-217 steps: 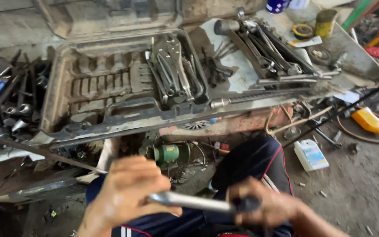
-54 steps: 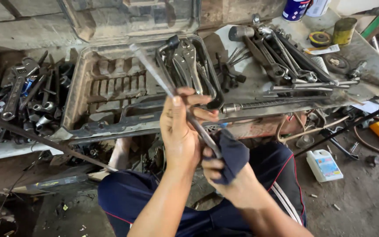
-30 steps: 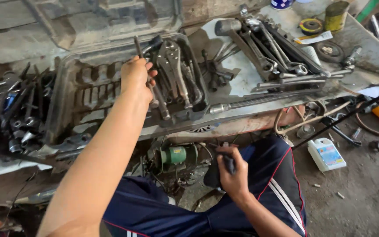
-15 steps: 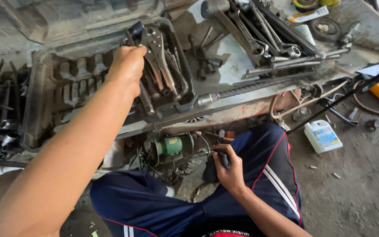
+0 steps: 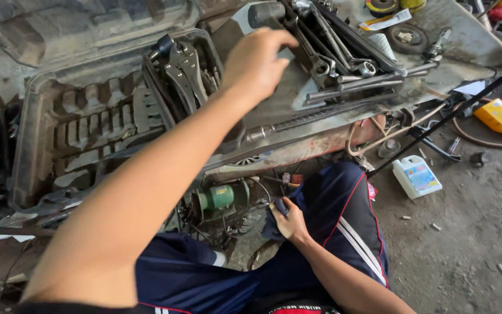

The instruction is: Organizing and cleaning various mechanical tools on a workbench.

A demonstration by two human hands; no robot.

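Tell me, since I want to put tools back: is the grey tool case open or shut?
Open. The tool case has its lid tipped back, baring moulded slots and pliers.

An open tool case (image 5: 76, 134) is set at the left of the bench with pliers (image 5: 184, 72) in its right compartment, wrenches (image 5: 332, 46) are laid to its right, and a jug (image 5: 416, 176) is placed on the floor below.
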